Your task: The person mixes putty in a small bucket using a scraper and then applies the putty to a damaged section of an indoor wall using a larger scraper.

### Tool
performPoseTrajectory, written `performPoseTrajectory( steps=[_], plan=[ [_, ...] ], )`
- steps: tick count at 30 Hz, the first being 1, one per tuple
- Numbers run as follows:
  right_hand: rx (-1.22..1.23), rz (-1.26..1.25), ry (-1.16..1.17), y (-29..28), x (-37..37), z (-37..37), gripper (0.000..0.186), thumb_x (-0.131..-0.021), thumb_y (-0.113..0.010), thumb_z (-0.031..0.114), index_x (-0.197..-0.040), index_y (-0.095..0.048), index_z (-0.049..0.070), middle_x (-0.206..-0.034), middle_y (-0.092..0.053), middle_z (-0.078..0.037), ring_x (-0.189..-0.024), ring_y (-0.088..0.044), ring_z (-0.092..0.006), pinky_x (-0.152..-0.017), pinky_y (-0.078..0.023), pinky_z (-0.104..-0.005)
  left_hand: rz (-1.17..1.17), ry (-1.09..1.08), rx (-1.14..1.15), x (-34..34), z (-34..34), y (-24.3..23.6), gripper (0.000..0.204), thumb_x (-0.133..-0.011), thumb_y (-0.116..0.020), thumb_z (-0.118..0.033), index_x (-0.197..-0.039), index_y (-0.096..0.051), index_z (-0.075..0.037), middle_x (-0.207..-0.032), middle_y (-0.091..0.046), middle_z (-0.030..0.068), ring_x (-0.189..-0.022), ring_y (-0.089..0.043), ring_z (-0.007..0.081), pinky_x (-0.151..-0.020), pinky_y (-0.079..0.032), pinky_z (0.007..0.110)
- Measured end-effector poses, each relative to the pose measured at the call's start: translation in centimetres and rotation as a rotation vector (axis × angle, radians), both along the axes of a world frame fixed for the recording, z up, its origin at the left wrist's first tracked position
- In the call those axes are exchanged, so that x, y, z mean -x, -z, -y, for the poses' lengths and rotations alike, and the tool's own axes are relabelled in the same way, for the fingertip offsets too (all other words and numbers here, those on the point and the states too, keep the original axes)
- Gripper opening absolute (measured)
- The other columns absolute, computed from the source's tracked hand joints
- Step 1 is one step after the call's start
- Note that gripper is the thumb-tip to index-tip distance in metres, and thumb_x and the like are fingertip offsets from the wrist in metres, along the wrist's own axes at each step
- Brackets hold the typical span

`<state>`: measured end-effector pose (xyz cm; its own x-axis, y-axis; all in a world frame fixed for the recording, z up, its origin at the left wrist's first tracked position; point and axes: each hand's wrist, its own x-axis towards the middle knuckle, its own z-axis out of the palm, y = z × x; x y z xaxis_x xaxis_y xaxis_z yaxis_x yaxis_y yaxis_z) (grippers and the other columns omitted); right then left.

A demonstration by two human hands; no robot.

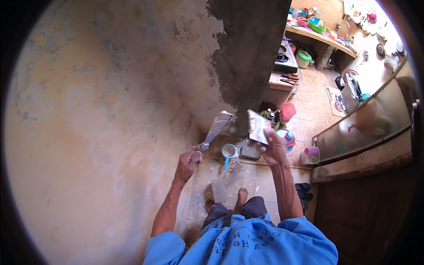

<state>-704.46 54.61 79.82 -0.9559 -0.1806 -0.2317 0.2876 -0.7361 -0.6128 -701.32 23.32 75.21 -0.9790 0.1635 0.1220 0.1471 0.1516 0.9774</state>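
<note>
My left hand is closed around the handle of a putty knife, its wide blade slanting up to the right with whitish material along the tip. In my right hand is a flat, thin, roughly rectangular plate, smeared white and grey, gripped at its lower right edge. The two tools are apart, in front of the wall corner. Ahead of them, a dark grey coated patch meets the patchy cream wall. Below, on the floor, stand a light blue dipper and a grey block.
Spatters mark the floor tiles around my feet. To the right are a bucket with bottles, a red container, a basin and dark slippers. A low partition bounds the kitchen, where a stove stands.
</note>
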Motion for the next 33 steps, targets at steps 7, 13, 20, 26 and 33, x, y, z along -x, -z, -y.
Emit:
performPoseTrajectory(
  steps=[7, 13, 20, 26, 33],
  plan=[
    [0.154, 0.135, -0.26, -0.9, -1.9, 4.4, 0.036, -0.09, -0.062, 0.019, -0.121, -0.054, 0.003, -0.101, -0.067, -0.007, -0.075, -0.063, -0.0107, -0.043, -0.044, -0.022, 0.354, 0.096, -0.722, -2.4, -3.5, -4.1, 0.048, -0.097, -0.053, -0.048, -0.091, -0.062, -0.002, -0.057, -0.051, 0.0008, -0.042, -0.041, 0.0063, -0.039, -0.029, 0.021],
    [0.141, 0.106, -0.373, -2.6, -1.4, 5.0, 0.032, -0.089, -0.06, 0.015, -0.117, -0.055, 0.0, -0.095, -0.067, -0.008, -0.069, -0.064, -0.0121, -0.041, -0.044, -0.0212, 0.444, 0.257, -0.671, -2.9, -2.4, -4.2, 0.049, -0.096, -0.053, -0.049, -0.086, -0.061, -0.002, -0.056, -0.051, 0.0013, -0.042, -0.043, 0.0066, -0.039, -0.032, 0.021],
    [0.175, 0.034, -0.213, -3.2, -2.1, 4.1, 0.032, -0.087, -0.061, 0.014, -0.115, -0.055, 0.0, -0.093, -0.065, -0.008, -0.064, -0.06, -0.01, -0.039, -0.04, -0.0205, 0.493, 0.35, -0.388, -4.6, 0.2, -5.5, 0.05, -0.094, -0.056, -0.05, -0.083, -0.061, -0.002, -0.062, -0.056, 0.0022, -0.044, -0.045, 0.0053, -0.04, -0.033, 0.02],
    [0.074, -0.02, -0.217, -3.9, -2.2, 3.9, 0.036, -0.086, -0.063, 0.016, -0.116, -0.055, -0.002, -0.093, -0.065, -0.008, -0.062, -0.059, -0.0085, -0.039, -0.039, -0.0196, 0.513, 0.3, -0.35, -5.4, 1.2, -5.8, 0.049, -0.092, -0.06, -0.049, -0.081, -0.063, -0.001, -0.066, -0.059, 0.0029, -0.045, -0.046, 0.0049, -0.041, -0.033, 0.02],
    [0.104, -0.018, -0.221, -4.4, -2.4, 4.4, 0.039, -0.086, -0.062, 0.015, -0.119, -0.053, -0.005, -0.093, -0.065, -0.01, -0.059, -0.059, -0.0081, -0.038, -0.04, -0.0177, 0.459, 0.262, -0.324, -5.9, 1.9, -5.5, 0.051, -0.091, -0.061, -0.05, -0.079, -0.064, -0.001, -0.065, -0.06, 0.0036, -0.044, -0.046, 0.0055, -0.04, -0.033, 0.021]
  ],
)
